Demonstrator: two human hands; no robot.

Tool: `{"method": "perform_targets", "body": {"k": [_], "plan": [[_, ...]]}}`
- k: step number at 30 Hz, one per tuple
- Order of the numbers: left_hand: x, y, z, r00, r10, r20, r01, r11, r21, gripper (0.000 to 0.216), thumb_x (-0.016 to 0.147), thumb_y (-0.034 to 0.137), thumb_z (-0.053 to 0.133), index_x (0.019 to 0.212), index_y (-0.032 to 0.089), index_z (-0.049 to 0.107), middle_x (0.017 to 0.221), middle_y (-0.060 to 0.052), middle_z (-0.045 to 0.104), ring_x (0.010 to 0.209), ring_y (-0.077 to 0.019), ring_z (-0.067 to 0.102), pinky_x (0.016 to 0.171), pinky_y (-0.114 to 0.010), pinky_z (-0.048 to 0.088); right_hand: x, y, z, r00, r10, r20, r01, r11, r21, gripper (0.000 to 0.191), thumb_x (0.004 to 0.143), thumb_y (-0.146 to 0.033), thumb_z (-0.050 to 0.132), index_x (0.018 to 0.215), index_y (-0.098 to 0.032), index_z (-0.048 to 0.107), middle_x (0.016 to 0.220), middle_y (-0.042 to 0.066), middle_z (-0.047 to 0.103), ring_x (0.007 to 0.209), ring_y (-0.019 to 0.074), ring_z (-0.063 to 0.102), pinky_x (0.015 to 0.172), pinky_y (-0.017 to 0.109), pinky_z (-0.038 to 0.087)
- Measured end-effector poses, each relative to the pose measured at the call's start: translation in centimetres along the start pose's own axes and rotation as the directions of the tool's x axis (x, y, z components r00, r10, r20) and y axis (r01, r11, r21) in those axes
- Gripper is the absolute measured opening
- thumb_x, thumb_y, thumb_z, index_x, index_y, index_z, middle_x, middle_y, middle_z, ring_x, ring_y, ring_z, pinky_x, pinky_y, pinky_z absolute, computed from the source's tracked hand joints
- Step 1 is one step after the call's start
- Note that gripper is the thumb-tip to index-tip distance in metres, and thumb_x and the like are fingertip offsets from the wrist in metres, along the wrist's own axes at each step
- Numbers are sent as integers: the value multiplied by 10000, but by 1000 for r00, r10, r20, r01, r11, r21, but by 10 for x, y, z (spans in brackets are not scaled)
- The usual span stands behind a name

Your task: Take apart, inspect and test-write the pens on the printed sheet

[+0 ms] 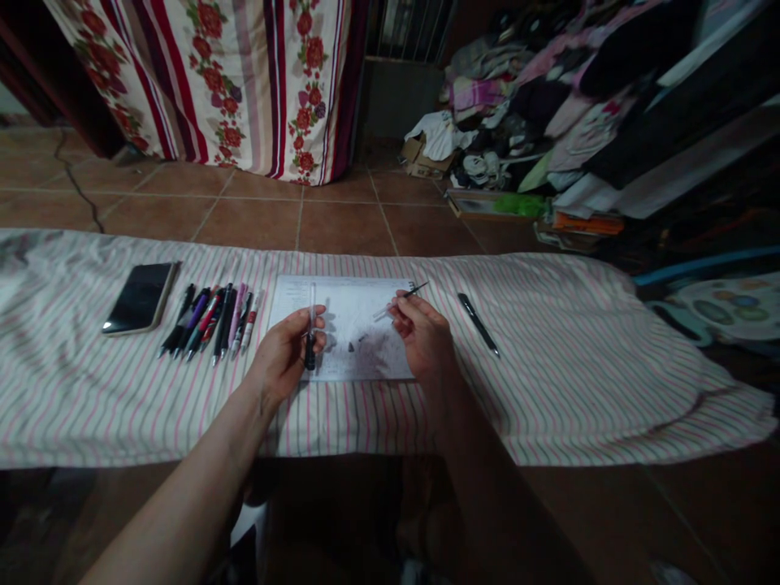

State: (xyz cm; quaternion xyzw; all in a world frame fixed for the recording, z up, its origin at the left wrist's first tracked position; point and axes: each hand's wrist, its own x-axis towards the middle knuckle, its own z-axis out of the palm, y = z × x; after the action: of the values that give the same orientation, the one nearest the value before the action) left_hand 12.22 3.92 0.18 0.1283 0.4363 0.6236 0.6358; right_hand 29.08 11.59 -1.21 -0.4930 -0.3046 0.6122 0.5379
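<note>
My left hand [285,348] is closed around a clear pen barrel [310,349] with a black grip, held upright. My right hand [425,331] pinches a thin pen refill [418,288], its dark end pointing up and to the right; a pale, translucent length shows on the other side of the fingers. Both hands are over a white sheet of paper [347,301], apart from each other. Small dark pieces [351,347] lie on the sheet between them. To the right of the paper rests a black pen [478,325].
Several pens [210,321] lie side by side left of the paper, beside a dark-screened phone [141,298]. A striped cloth [578,349] covers the low surface. Beyond are a tiled floor [341,223], a floral curtain [244,89] and heaped clothes [517,106].
</note>
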Motion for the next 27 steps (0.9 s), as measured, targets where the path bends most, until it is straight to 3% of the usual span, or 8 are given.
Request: {"method": "perform_targets", "body": {"k": [6, 9, 11, 13, 15, 17, 22, 27], "plan": [[2, -8, 2, 999, 36, 31, -39, 995, 92, 152, 746, 199, 543, 860, 114, 597, 680, -10, 533, 513, -73, 473, 468, -201, 405, -2, -1, 0, 1000, 6, 19, -6, 1000, 7, 251, 567, -265, 700, 807, -204, 659, 800, -8, 637, 736, 100, 594, 526, 164, 410], [5, -15, 0, 991, 131, -24, -117, 941, 318, 184, 727, 242, 567, 867, 127, 600, 666, 0, 549, 505, -78, 473, 496, -218, 402, -1, -2, -2, 1000, -11, 26, 11, 1000, -4, 273, 570, -285, 699, 827, -207, 656, 813, -4, 635, 750, 107, 594, 528, 167, 409], [8, -18, -3, 950, 310, -49, -222, 774, 593, 193, 740, 283, 551, 865, 147, 610, 672, -2, 568, 547, -106, 502, 543, -245, 417, -1, -3, -3, 999, -18, 32, 18, 1000, -6, 281, 573, -297, 696, 836, -208, 654, 811, -2, 633, 746, 109, 593, 527, 171, 408], [9, -20, -7, 858, 510, 55, -311, 432, 847, 194, 758, 293, 524, 870, 169, 623, 749, -23, 600, 672, -151, 549, 642, -283, 440, 0, -3, -4, 999, -15, 30, 15, 1000, 2, 287, 571, -298, 696, 840, -207, 655, 808, -3, 631, 735, 104, 590, 532, 171, 405], [10, -20, -9, 776, 590, 221, -342, 100, 934, 215, 791, 284, 473, 897, 181, 629, 840, -47, 610, 777, -183, 564, 724, -312, 441, 0, -3, -5, 1000, -15, 19, 15, 1000, 14, 295, 567, -297, 699, 844, -204, 658, 809, -5, 630, 730, 96, 588, 542, 170, 403], [10, -20, -10, 738, 589, 330, -337, -102, 936, 249, 816, 265, 425, 931, 177, 627, 885, -67, 606, 824, -202, 563, 756, -327, 439, 0, -3, -5, 1000, -25, 8, 25, 1000, 16, 295, 565, -298, 701, 840, -200, 659, 804, -7, 629, 722, 93, 587, 548, 172, 400], [12, -26, -11, 741, 526, 418, -282, -321, 904, 245, 812, 245, 434, 952, 175, 623, 910, -87, 604, 881, -239, 539, 766, -344, 434, -2, -3, -6, 997, -75, 11, 76, 994, -82, 280, 582, -298, 686, 839, -192, 663, 774, -6, 634, 721, 97, 585, 559, 184, 388], [16, -30, -11, 751, 506, 424, -268, -352, 897, 209, 797, 228, 450, 924, 182, 610, 850, -79, 601, 846, -236, 534, 751, -340, 425, -1, -4, -8, 997, -79, 6, 79, 992, -103, 291, 580, -314, 685, 845, -194, 666, 775, -5, 637, 730, 100, 583, 571, 190, 389]]}}
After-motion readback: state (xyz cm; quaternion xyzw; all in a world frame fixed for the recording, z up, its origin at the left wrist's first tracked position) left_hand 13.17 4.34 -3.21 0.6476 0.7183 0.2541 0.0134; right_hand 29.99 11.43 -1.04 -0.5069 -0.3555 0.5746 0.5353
